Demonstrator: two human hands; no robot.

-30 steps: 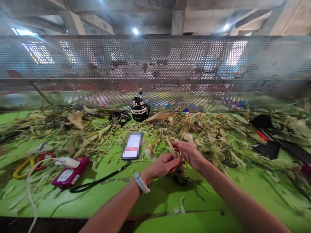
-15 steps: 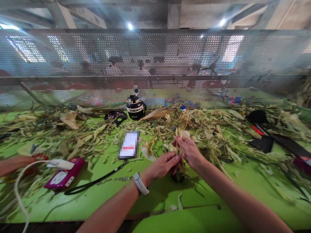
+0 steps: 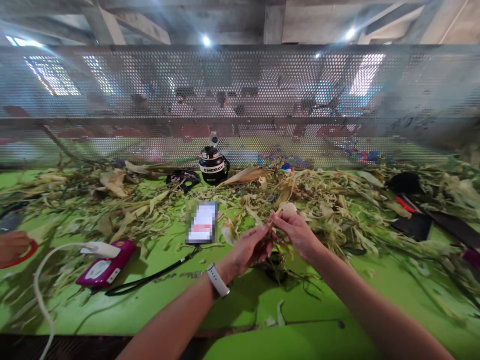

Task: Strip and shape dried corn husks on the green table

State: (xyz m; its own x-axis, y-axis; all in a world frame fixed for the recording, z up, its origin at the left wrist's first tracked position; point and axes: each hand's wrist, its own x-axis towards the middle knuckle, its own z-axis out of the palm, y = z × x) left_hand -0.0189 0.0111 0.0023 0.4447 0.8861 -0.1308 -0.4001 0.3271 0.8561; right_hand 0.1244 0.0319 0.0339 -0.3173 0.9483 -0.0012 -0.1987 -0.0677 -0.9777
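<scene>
My left hand [image 3: 249, 246], with a pale watch band [image 3: 218, 280] on its wrist, meets my right hand [image 3: 296, 234] over the green table. The fingers of both are pinched together on a thin strip of corn husk [image 3: 271, 223]; the grip is partly hidden. A pale, rounded bunch of husk [image 3: 287, 206] shows just beyond my right fingers. Beneath the hands, a dark object [image 3: 275, 270] lies among loose husk strands, too shaded to make out.
Dried husks [image 3: 322, 195] litter the green table [image 3: 300, 320]. A phone [image 3: 202, 223], a purple power bank [image 3: 106, 265] with a white cable, and a black ENERGY mug [image 3: 212, 165] stand left. At far left, another person's hand [image 3: 14, 248] holds a red loop. A perforated metal screen [image 3: 240, 100] rises behind.
My two hands have drawn closer together, with my left fingers moving up toward the right ones. The other person's hand has shifted left. The whole view has moved slightly.
</scene>
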